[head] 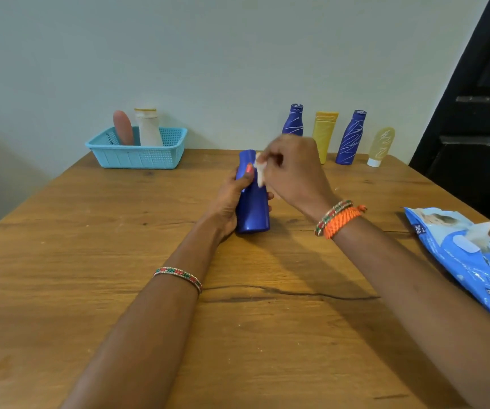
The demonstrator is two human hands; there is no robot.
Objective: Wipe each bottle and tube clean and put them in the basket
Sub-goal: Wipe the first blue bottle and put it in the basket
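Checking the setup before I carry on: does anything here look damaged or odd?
Yes: white scribbles cover the two standing blue bottles and the beige tube, and a dark crack runs across the table.

A wooden bench point(90, 261) is carrying a blue basket point(137, 157) at its far left, two scribbled blue bottles point(293, 121) point(350, 138), a yellow tube point(324, 134) and a pale tube point(381, 146) standing along the far edge, and a wipes pack point(471, 264) lying at right.
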